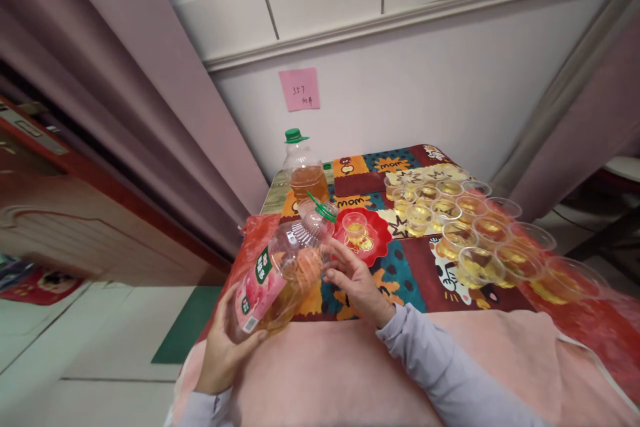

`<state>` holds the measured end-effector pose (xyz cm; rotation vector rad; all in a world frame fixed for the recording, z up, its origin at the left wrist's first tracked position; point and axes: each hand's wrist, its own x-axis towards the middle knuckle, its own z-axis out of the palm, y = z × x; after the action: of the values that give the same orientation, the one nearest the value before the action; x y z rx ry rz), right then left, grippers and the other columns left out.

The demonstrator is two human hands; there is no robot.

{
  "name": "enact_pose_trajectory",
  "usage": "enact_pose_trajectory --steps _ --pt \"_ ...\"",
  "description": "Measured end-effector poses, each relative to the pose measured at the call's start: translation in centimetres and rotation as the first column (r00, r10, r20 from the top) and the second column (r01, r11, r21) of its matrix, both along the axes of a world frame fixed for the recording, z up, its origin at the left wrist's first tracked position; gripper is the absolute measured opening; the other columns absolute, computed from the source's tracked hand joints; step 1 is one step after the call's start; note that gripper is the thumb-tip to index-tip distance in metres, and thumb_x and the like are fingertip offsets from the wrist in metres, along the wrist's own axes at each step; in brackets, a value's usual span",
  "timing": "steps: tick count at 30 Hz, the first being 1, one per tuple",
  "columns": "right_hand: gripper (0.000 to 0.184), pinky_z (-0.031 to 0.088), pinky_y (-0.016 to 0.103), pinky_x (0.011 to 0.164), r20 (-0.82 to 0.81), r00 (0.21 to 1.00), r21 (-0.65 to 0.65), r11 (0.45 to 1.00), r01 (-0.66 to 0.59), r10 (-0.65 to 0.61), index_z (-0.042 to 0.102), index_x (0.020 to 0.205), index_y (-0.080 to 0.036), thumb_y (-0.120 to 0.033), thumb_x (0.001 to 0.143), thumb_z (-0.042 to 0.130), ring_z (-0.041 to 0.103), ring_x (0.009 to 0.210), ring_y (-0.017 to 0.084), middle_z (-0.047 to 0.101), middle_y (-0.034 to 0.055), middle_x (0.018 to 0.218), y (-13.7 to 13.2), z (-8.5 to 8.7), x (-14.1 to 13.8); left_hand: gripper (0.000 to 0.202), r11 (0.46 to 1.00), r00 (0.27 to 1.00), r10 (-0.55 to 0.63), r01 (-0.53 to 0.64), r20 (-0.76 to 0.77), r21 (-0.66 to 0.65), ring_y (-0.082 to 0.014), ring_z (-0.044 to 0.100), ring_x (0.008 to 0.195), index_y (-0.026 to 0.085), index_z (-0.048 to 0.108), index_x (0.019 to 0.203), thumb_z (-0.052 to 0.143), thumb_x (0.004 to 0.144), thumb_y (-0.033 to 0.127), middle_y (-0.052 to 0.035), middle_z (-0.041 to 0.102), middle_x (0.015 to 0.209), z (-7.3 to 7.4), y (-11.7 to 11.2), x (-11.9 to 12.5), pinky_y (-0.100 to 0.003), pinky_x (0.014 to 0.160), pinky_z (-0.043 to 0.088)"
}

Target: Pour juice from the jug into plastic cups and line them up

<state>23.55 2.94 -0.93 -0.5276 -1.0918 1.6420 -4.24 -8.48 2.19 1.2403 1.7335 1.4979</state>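
A large clear plastic bottle [295, 243] of yellow-brown liquid, with a pink label, lies tilted with its neck up and to the right. My left hand [225, 343] is wrapped round its lower end. At the bottle's narrower upper part, my right hand [355, 280] grips with curled fingers, partly hidden against the plastic. Round the bottle's neck sits a green ring [326, 211] with a strip sticking up. Just beyond the neck, a small clear cup [355, 227] with some yellow liquid stands on a red scalloped plate [383, 240].
Behind stands a second bottle [306, 177] with a green cap. Several clear cups [445, 210] of yellow liquid crowd the right side of the patterned tablecloth [405, 273]. A pink cloth [360, 367] covers the near edge; a pink note [300, 89] is on the wall.
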Motion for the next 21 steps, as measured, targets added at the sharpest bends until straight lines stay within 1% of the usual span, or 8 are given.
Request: enact_pose_trajectory --steps 3,7,11,14,16,17,19,21 --pt "0.075 0.062 0.044 0.105 -0.006 0.999 0.047 0.998 -0.051 0.051 0.060 0.160 -0.043 -0.047 0.092 0.091 0.070 0.116 0.023 0.063 0.0076 0.159 -0.5 0.3 0.1 0.107 0.999 0.998 -0.033 0.034 0.047 -0.019 -0.0492 0.047 0.160 0.030 0.060 0.148 0.105 0.053 0.050 -0.0151 0.059 0.165 -0.7 -0.5 -1.0 -0.066 0.128 0.044" --pt "0.073 0.061 0.047 0.111 -0.016 0.992 0.103 0.987 -0.127 0.129 0.059 0.161 -0.047 -0.046 0.095 0.090 0.069 0.125 0.024 0.057 0.0050 0.167 -0.9 1.0 0.3 0.109 1.000 0.998 -0.012 0.013 0.059 -0.015 -0.0496 0.046 0.160 0.033 0.061 0.148 0.105 0.051 0.054 -0.0115 0.060 0.164 -1.8 -0.9 -1.8 -0.069 0.134 0.033" --pt "0.066 0.059 0.051 0.116 -0.012 0.979 0.153 0.968 -0.199 0.204 0.061 0.158 -0.045 -0.050 0.098 0.087 0.068 0.135 0.026 0.058 0.0043 0.168 -1.3 1.8 0.3 0.111 1.000 0.983 -0.003 0.002 0.184 0.007 -0.0507 0.049 0.158 0.032 0.061 0.149 0.106 0.049 0.050 -0.0114 0.063 0.160 -2.9 -1.4 -1.9 -0.071 0.132 0.035" --pt "0.061 0.059 0.053 0.116 0.064 0.973 0.156 0.961 -0.229 0.221 0.065 0.155 -0.041 -0.051 0.098 0.086 0.070 0.137 0.029 0.064 0.0068 0.162 -1.3 2.3 0.8 0.112 1.000 0.952 0.013 -0.014 0.305 0.002 -0.0499 0.048 0.159 0.034 0.062 0.148 0.108 0.046 0.041 -0.0104 0.063 0.161 -3.2 -1.7 -1.7 -0.070 0.132 0.036" --pt "0.057 0.062 0.051 0.110 0.149 0.972 0.124 0.972 -0.199 0.180 0.071 0.147 -0.036 -0.052 0.095 0.088 0.075 0.129 0.029 0.073 0.0092 0.151 -0.9 2.6 1.8 0.112 1.000 0.929 0.019 -0.017 0.369 -0.008 -0.0498 0.050 0.157 0.036 0.063 0.147 0.108 0.044 0.039 -0.0087 0.063 0.161 -3.3 -1.8 -1.6 -0.070 0.128 0.043" --pt "0.053 0.063 0.049 0.107 0.197 0.971 0.105 0.982 -0.158 0.135 0.075 0.142 -0.033 -0.053 0.094 0.088 0.077 0.123 0.029 0.078 0.0098 0.142 -0.4 2.8 2.6 0.112 1.000 0.919 0.017 -0.013 0.393 -0.013 -0.0499 0.052 0.155 0.037 0.062 0.147 0.108 0.045 0.040 -0.0080 0.064 0.160 -3.3 -1.9 -1.6 -0.069 0.124 0.048" --pt "0.047 0.065 0.046 0.100 0.303 0.953 0.093 0.995 -0.031 0.001 0.080 0.130 -0.027 -0.056 0.094 0.086 0.080 0.108 0.027 0.084 0.0092 0.120 0.8 3.3 4.7 0.112 1.000 0.904 0.002 0.010 0.428 -0.026 -0.0496 0.057 0.151 0.038 0.061 0.148 0.108 0.047 0.040 -0.0074 0.066 0.158 -3.2 -2.0 -1.7 -0.068 0.117 0.056" --pt "0.043 0.066 0.043 0.089 0.425 0.888 0.148 0.981 0.123 -0.175 0.082 0.118 -0.023 -0.059 0.095 0.081 0.079 0.091 0.025 0.084 0.0071 0.100 2.5 4.2 7.3 0.114 0.999 0.897 -0.015 0.035 0.442 -0.037 -0.0495 0.059 0.150 0.037 0.058 0.150 0.108 0.048 0.038 -0.0091 0.065 0.158 -3.3 -2.1 -1.8 -0.068 0.116 0.057"
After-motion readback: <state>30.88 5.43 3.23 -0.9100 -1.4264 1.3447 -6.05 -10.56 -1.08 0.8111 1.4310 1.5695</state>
